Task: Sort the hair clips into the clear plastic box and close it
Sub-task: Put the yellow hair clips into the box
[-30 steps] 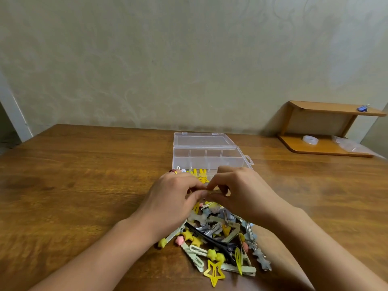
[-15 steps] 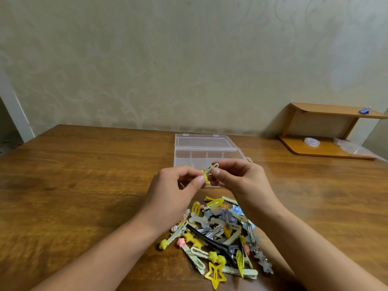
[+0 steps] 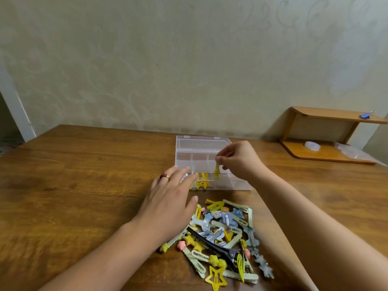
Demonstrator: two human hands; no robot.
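A clear plastic box [image 3: 235, 184] lies open on the wooden table, its lid [image 3: 202, 142] folded back toward the wall. Several yellow clips [image 3: 202, 182] lie in its near-left compartment. My right hand [image 3: 239, 159] hovers over the box and pinches a small yellow hair clip [image 3: 216, 169] that hangs down from the fingertips. My left hand [image 3: 170, 198] is spread flat with fingers apart, holding nothing, by the box's near-left corner. A mixed pile of hair clips [image 3: 222, 234] in yellow, pale green, blue, grey and black lies in front of the box, between my forearms.
A small wooden shelf [image 3: 327, 153] stands at the far right against the wall, with a roll of tape [image 3: 312, 145] and a plastic bag on it and a blue binder clip [image 3: 365, 115] on top. A long black clip [image 3: 216, 244] crosses the pile.
Both hands rose from the pile pinching one yellow clip together. Now my left hand has let go and dropped toward the table, while my right hand carried the clip over the box.
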